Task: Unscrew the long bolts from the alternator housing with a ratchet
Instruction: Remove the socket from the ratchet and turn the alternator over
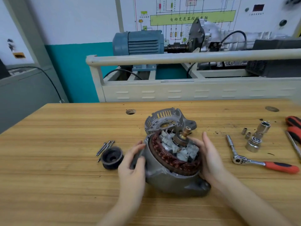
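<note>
Left hand: fingers curled round the left flank of the housing, gripping it.
Right hand: flat, fingers straight, pressed against the right side of the housing.
Housing: mid-table, tilted, open face up; copper windings and rotor exposed.
End cover: just behind the housing, leaning on its far edge.
Bolts: out, bunched on the table left of the housing, beside the pulley.
Ratchet: lying right of the housing, apart from both hands.
Sockets: beyond the ratchet, near the red-handled screwdrivers.
</note>
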Demonstrator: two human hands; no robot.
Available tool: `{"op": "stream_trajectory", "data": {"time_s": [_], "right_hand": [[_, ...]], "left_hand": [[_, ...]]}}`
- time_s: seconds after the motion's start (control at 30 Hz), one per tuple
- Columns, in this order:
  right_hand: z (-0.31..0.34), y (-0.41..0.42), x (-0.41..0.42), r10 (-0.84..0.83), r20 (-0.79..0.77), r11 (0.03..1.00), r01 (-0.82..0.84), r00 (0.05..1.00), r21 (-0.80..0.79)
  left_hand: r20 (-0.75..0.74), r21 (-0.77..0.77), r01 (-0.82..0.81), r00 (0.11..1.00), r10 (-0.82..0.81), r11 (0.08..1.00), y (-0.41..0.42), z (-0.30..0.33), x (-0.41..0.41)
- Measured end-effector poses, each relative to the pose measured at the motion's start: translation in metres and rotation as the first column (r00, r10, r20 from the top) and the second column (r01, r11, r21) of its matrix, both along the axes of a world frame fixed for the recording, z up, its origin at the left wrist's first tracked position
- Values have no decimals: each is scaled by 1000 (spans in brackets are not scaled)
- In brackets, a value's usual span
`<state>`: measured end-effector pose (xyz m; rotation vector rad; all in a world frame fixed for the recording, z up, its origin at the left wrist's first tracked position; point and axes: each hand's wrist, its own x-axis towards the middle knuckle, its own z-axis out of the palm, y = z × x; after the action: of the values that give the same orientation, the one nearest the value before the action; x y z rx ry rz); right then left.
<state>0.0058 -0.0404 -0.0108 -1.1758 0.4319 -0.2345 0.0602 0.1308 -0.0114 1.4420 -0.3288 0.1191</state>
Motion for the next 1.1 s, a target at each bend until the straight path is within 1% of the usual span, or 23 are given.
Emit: {"op": "stream_trajectory", "data": {"time_s": [0.1, 0.17, 0.23, 0.3, 0.33, 0.4, 0.47, 0.5, 0.53, 0.57, 0.6, 0.63, 0.67, 0.73, 0.87, 0.93, 1.03, 1.1], "right_hand": [[4, -16, -3, -37, -29, 997, 35, 999, -66], [2, -21, -5, -21, -31, 989, 16, 999, -149], [3, -24, -8, 46, 0, 959, -44, 999, -280], [6, -31, -11, 129, -2, 896, -117, 992, -428], [9, -36, -13, 184, -31, 864, -177, 982, -472], [12, -46, -17, 298, -101, 810, -308, 949, -499], [7, -57, -22, 420, -149, 732, -431, 895, -528], [5, -59, -24, 462, -185, 692, -483, 867, -536], [4, -60, -25, 479, -206, 673, -508, 853, -538], [2, -60, -26, 492, -207, 669, -519, 846, -532], [0, -60, -25, 495, -191, 679, -515, 847, -524], [0, -58, -25, 486, -161, 698, -493, 859, -519], [0, -56, -24, 466, -125, 721, -457, 876, -520], [-3, -54, -22, 424, -53, 764, -389, 904, -515], [-2, -46, -22, 368, 8, 800, -312, 930, -513], [1, -41, -22, 343, 17, 812, -288, 939, -508], [10, -33, -20, 335, 16, 787, -271, 942, -554], [19, -25, -18, 358, -14, 724, -287, 934, -628]], "left_hand": [[88, 152, 86, 991, -100, 985, -7, -5, -10], [153, 259, 110, 976, -153, 960, -8, -7, -12], [173, 331, 139, 963, -204, 933, -5, -7, -10], [197, 406, 164, 945, -262, 899, 0, -5, -6], [218, 453, 162, 933, -285, 876, 3, -2, -3], [257, 557, 142, 907, -333, 818, 6, 10, 4], [238, 670, 146, 886, -398, 727, 2, 26, 11], [197, 739, 164, 875, -443, 654, -3, 35, 16], [142, 810, 185, 859, -492, 556, -9, 44, 20], [80, 866, 212, 835, -544, 453, -16, 52, 25], [20, 891, 255, 805, -593, 375, -22, 58, 29], [-26, 893, 303, 774, -633, 333, -27, 63, 32], [-54, 885, 342, 750, -659, 317, -30, 65, 35], [-76, 851, 400, 736, -673, 341, -30, 62, 39], [-97, 732, 478, 777, -622, 485, -25, 48, 42], [-104, 675, 520, 769, -631, 523, -20, 43, 42], [-102, 613, 555, 761, -640, 562, -6, 33, 44], [-99, 587, 572, 753, -650, 573, 7, 25, 44]]}}
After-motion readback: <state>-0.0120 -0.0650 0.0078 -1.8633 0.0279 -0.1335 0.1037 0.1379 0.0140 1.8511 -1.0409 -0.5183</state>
